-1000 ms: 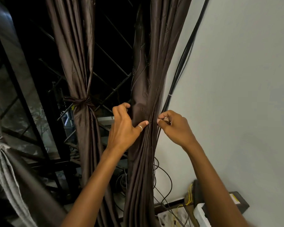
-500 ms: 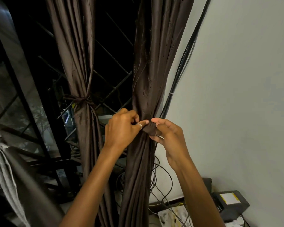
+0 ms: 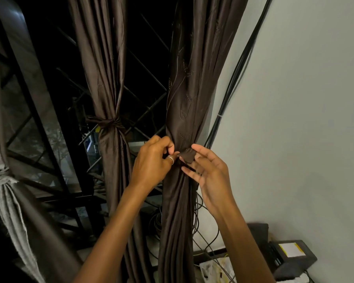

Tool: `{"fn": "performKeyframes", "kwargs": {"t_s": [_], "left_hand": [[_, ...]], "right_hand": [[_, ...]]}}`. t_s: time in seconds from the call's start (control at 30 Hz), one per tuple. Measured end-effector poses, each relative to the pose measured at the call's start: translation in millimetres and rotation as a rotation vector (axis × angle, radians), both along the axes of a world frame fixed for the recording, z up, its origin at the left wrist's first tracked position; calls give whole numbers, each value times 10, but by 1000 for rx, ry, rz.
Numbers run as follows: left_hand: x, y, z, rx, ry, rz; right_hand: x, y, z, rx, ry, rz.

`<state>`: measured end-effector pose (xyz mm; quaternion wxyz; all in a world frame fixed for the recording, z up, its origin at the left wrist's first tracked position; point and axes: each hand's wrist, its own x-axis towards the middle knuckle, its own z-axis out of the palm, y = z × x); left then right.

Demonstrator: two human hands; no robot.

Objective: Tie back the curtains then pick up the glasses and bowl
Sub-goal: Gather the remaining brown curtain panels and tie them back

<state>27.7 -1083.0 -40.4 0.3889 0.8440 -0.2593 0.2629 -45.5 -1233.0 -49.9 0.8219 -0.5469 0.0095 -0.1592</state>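
Observation:
A dark brown curtain (image 3: 184, 94) hangs gathered beside the white wall. At its waist a short end of brown tie-back strip (image 3: 187, 155) sticks out. My left hand (image 3: 151, 162) pinches the strip at the curtain's left side, fingers curled, a ring on the thumb. My right hand (image 3: 209, 176) touches the strip's end from the right with its fingers mostly spread. A second brown curtain (image 3: 108, 78) to the left is bound with a knotted tie (image 3: 107, 122). No glasses or bowl are in view.
Black cables (image 3: 238, 74) run down the white wall (image 3: 305, 119) behind the curtain and coil near the floor. A black box with a yellow label (image 3: 290, 254) sits at the lower right. A grey tied curtain (image 3: 2, 180) hangs at far left before the dark window grille.
Both hands slid down the curtain and came together at its waist. The brown strip end now shows between them, and my right hand's fingers have spread.

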Motion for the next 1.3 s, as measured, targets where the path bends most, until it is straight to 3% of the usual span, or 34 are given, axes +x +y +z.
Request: {"fn": "performKeyframes", "kwargs": {"t_s": [0.17, 0.33, 0.47, 0.67, 0.87, 1.0, 1.1, 1.3], "left_hand": [[52, -5, 43, 36, 64, -100], [-60, -26, 198, -183, 460, -224], [-82, -28, 165, -16, 302, -199], [-43, -26, 133, -125, 289, -170], [-65, -46, 169, -156, 326, -142], [-57, -36, 171, -166, 327, -130], [-57, -20, 167, -158, 320, -172], [-14, 43, 175, -19, 229, -86]], "right_hand": [[-37, -2, -17, 4, -13, -11], [-27, 0, -41, -80, 3, -44], [-39, 51, -52, -179, -15, -41], [-39, 176, -130, -353, -63, -112], [53, 293, -256, -846, -128, -271], [84, 305, -339, -1051, -241, -352], [102, 291, -362, -1101, -371, -516], [140, 187, -421, -1212, -393, -481]]}}
